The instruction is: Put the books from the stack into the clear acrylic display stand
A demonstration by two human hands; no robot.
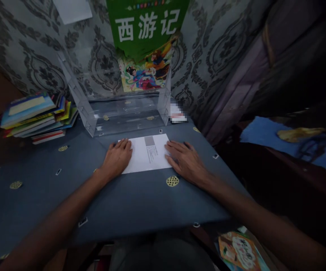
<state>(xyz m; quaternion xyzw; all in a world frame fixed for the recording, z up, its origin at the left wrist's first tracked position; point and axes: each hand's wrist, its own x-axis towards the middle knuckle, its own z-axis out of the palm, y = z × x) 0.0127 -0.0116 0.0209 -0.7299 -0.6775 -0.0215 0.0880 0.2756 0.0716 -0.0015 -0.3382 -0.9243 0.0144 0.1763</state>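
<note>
A white printed paper [137, 155] lies flat on the cloth-covered table, with a grey square and small sideways lines of text in its middle. I cannot tell whether it is one sheet or a thin booklet. My left hand [117, 157] rests palm down over its left end, the fingers lying close together and slightly bent, thumb hidden. My right hand [184, 158] lies on the right end with fingers stretched out and the thumb apart, touching the paper's surface. Beyond the paper stands a clear plastic stand [129, 124] with upright side panels.
A stack of books [35, 116] sits at the back left. Behind the stand, a green illustrated book cover [146, 49] faces me against patterned fabric. A small white item [178, 114], partly blurred, lies right of the stand. Below the table's right front edge is an orange book [237, 250].
</note>
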